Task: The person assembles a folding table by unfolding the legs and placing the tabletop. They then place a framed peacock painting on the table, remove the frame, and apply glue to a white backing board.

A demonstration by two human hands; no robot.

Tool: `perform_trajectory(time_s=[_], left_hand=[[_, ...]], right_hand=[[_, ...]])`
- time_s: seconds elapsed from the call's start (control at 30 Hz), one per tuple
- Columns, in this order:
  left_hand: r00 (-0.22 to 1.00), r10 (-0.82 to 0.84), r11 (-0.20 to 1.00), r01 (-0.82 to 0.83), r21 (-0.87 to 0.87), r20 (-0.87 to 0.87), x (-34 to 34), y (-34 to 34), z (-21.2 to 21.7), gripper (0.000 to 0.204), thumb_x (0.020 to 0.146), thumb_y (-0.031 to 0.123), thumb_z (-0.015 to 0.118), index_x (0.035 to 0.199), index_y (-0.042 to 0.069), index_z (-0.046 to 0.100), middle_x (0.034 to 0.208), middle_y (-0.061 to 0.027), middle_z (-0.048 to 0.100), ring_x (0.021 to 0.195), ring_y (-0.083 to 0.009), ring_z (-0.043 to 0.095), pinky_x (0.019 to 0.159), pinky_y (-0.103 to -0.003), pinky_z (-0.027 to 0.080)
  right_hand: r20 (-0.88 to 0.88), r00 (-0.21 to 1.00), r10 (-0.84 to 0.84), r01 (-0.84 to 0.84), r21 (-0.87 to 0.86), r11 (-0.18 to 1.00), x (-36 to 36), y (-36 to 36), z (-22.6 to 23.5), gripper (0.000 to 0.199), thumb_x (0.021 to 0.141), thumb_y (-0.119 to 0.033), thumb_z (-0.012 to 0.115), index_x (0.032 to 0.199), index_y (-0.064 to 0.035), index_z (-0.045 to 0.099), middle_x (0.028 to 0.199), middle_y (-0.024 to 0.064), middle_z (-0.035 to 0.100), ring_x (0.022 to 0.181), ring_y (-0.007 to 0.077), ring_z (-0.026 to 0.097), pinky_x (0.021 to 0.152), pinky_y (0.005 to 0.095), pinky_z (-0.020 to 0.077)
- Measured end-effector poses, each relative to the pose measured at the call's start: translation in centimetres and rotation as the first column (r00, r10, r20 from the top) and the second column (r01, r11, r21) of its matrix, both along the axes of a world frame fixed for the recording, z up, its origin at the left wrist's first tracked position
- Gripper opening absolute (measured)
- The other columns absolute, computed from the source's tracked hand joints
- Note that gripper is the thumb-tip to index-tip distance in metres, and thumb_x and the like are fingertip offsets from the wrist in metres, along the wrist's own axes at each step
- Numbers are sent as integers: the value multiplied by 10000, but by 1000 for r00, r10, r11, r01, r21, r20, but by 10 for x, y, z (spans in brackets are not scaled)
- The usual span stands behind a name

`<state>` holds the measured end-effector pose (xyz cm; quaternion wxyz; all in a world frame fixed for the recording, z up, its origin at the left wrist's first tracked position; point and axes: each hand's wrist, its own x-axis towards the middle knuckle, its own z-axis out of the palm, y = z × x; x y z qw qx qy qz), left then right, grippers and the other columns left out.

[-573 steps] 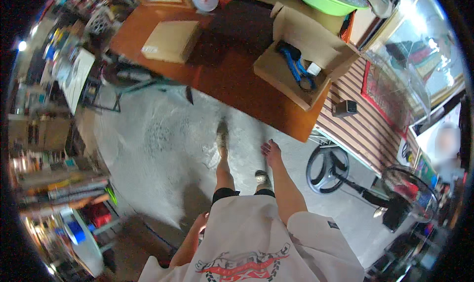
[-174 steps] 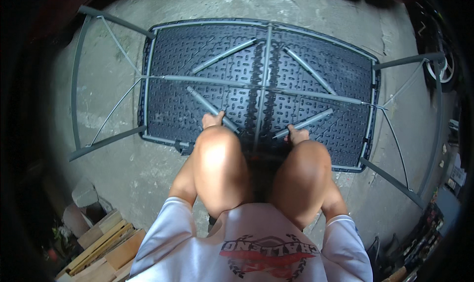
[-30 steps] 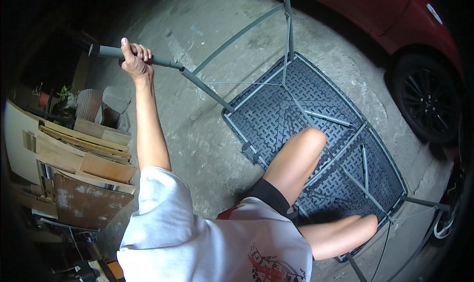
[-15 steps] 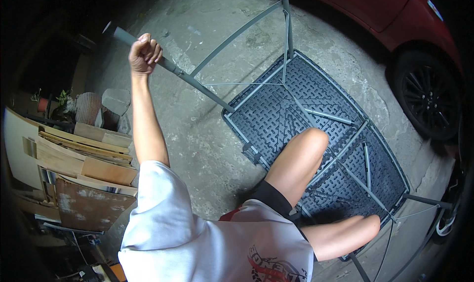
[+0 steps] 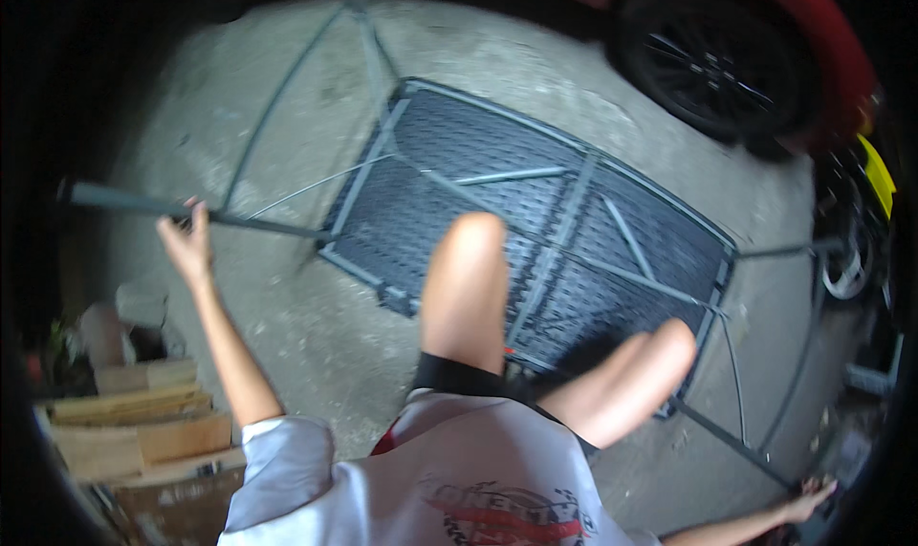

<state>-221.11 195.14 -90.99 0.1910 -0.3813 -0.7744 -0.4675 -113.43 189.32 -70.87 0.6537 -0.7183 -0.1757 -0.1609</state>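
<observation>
Left hand [image 5: 188, 242], grip curled round smooth grey tube [image 5: 120, 199], right hand [image 5: 809, 502], grip too blurred to tell, bumpy dark panel [image 5: 382, 219]

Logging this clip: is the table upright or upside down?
Upside down: the table lies underside up, metal bars showing across it, legs extending at both ends.

A folding table [image 5: 679, 259] with dark, textured underside lies upside down on the floor [image 5: 287, 316], its grey legs [image 5: 732, 443] spread beyond both short edges. A thicker grey tube [image 5: 124, 199] continues the near left leg. Two loose-looking tubes [image 5: 512, 176] lie toward the table's far long edge, one each side of its middle crossbar [image 5: 566, 216].
</observation>
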Motion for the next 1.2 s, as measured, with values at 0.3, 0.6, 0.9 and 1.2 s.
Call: perform_trajectory(time_s=[0.3, 0.6, 0.9, 1.2], left_hand=[[969, -195, 980, 199, -11, 150, -44, 5, -16, 338, 973, 64, 585, 1231, -41, 394, 1223, -203, 631, 1111, -193, 587, 1009, -337, 442], [763, -172, 967, 250, -39, 623, -45, 5, 9, 266, 934, 18, 613, 1173, 31, 496, 1392, -122, 548, 1152, -183, 564, 987, -302, 434], [701, -574, 819, 483, 310, 422, -70, -4, 103, 567, 969, 447, 544, 1414, 103, 474, 1467, -114, 457, 1401, -288, 362, 1189, -450, 189], [221, -900, 427, 611, 667, 375, -126, 12, 118, 241, 1027, 248, 494, 829, 111, 479, 620, 28, 325, 464, -65, 258, 472, -213, 275]], right_hand=[[-1, 989, 147, -138, 341, 930, -43, 23, -8, 338, 919, -275, 700, 688, -44, 614, 609, 10, 451, 530, 123, 385, 504, 288, 294], [29, 964, 264, -260, 307, 915, -29, 25, -8, 396, 954, -272, 656, 637, -86, 509, 598, 9, 433, 547, 120, 381, 524, 281, 279], [-14, 980, 199, -184, 319, 930, -19, 14, -11, 261, 946, -239, 668, 831, -8, 629, 685, 39, 509, 583, 127, 421, 534, 290, 317], [11, 981, 194, -187, 321, 928, 1, 6, -17, 262, 963, -258, 636, 827, -35, 618, 719, 25, 529, 602, 126, 461, 558, 253, 348]])
